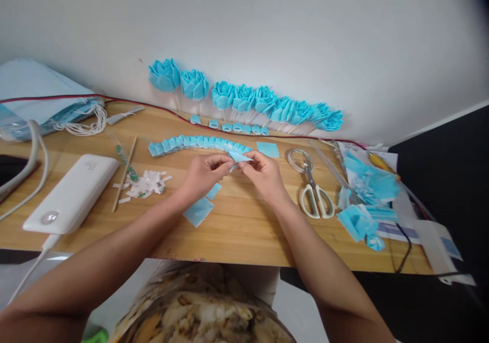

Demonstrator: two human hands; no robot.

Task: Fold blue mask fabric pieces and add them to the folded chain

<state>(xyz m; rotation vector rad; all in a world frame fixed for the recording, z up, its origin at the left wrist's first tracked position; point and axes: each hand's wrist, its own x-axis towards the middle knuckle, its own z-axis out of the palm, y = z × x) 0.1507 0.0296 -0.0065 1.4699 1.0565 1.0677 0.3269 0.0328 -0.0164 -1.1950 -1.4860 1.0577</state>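
Blue piece [240,155] in fingers [219,159], sheets [40,82] in plastic bag [14,128]

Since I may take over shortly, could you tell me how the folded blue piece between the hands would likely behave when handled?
The folded blue piece probably feels light and floppy, given its thin-looking edges. Its fold might loosen if the left hand and right hand, now pinching it, let go.

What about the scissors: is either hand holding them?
No, the white-handled scissors lie on the wooden table, while the left hand and right hand hold a folded blue piece.
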